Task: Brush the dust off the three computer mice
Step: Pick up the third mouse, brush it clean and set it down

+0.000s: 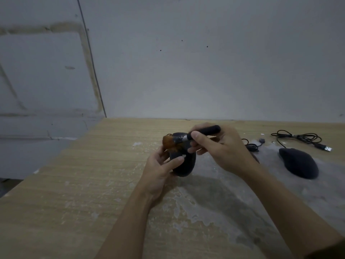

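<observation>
Forearms come in from the bottom edge and meet over the worn table (74, 212), so that's your starting point. Left hand (160, 171) is wrapped around a dark mouse (183, 165), fingers curled on its side and thumb across the top, holding it up off the table and tipped on end. Right hand (222, 148) pinches the brush (186, 138) by its black handle, thumb and forefinger closed on it near the metal collar, other fingers tucked underneath. Brown bristles are pressed on the far end of the mouse, right by the left fingertips. So I'd say we're mid-sweep on one mouse, not done with it yet. Second mouse (298, 162) sits on the table off to the right, well apart from the hands, with its cable (298, 137) coiled behind it. Can't spot a third one for sure; there's just a bit of cord peeking out behind the right hand. Next move probably needs short flicks away from the body, rolling the mouse in the left hand to expose the sides, keeping that grip firm so it doesn't slip.
</observation>
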The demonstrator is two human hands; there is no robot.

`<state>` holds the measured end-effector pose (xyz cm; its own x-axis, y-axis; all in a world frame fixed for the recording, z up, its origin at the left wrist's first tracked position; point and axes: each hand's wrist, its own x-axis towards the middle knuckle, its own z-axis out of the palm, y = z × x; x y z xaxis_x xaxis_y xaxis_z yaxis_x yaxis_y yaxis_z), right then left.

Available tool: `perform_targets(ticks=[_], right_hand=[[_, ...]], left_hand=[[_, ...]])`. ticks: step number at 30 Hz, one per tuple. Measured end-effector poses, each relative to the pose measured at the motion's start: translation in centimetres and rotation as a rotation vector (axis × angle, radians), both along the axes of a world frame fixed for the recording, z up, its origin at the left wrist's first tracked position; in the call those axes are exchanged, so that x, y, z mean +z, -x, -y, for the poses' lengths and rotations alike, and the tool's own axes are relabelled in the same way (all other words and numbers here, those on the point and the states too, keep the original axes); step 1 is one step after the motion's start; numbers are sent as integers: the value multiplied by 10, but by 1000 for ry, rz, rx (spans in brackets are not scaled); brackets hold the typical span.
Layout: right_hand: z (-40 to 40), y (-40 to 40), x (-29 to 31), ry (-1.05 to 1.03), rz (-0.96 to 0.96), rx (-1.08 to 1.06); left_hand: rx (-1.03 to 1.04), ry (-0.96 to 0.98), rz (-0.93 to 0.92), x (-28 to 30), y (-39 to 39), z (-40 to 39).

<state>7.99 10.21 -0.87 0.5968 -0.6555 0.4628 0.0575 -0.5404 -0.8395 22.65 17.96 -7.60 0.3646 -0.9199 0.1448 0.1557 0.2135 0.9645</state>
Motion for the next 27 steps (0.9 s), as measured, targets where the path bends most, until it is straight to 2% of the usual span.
perform_targets(ticks=[2,4,6,9,10,12,14,16,18,20,23,25,27], right_hand=[[4,-1,2,59,31,-124],[8,0,3,60,155,-282],[7,2,6,31,228,-287],[3,5,6,-9,83,-69],[3,4,5,11,34,-65],[4,2,5,148,20,-233],[4,-1,5,220,83,-358],[2,-1,6,160,128,-303],[1,2,9,104,84,-222],[4,5,11,139,67,-293],[7,9,16,176,142,-437],[7,9,18,67,198,-300],[7,8,17,-11,166,-194]], left_hand=[[5,-11,-14,0,1,1],[24,-11,-6,1,0,0],[43,12,4,2,-2,0],[48,42,-17,1,-4,1],[49,43,-10,1,-4,0],[54,42,30,0,-4,0],[53,45,55,0,-3,0],[47,55,52,1,-3,0],[48,74,21,0,-4,0],[45,87,-14,-1,-5,0],[15,100,-52,1,-7,0],[-7,114,-92,3,-8,0],[-35,121,-131,3,-8,-1]])
